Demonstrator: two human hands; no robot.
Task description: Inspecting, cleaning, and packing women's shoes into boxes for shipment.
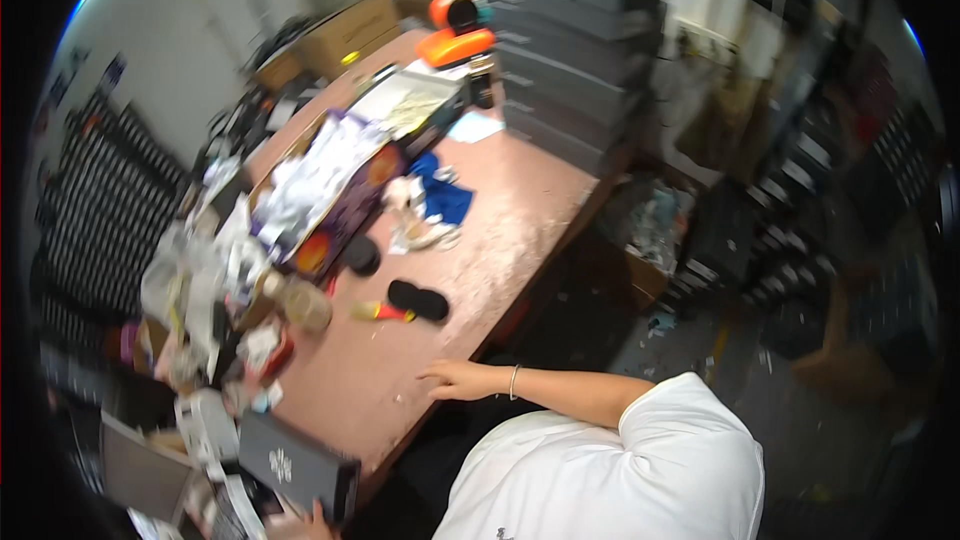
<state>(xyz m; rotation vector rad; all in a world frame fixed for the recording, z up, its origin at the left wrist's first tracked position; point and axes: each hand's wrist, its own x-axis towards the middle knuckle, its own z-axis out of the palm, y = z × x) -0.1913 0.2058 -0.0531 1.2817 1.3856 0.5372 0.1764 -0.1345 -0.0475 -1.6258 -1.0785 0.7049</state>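
Observation:
At the lower left, my left hand [303,523] grips the bottom edge of a dark grey cardboard box [300,464] with a pale printed mark. Most of that hand is cut off by the picture's edge. My right hand [462,380], with a thin bracelet at its wrist, lies at the near edge of the pinkish table [500,260], fingers stretched out and holding nothing. Beyond it on the tabletop are a black oval brush or pad [418,301] and a red and yellow handled tool [382,311]. A blue cloth [443,195] lies farther off.
Stacked dark grey boxes [570,60] stand at the table's far right corner. An open carton of white paper [320,180], a clear jar [303,304] and plastic bags [185,280] crowd the left side. An orange device [455,40] sits at the back. Below right stands a scrap-filled carton [650,240].

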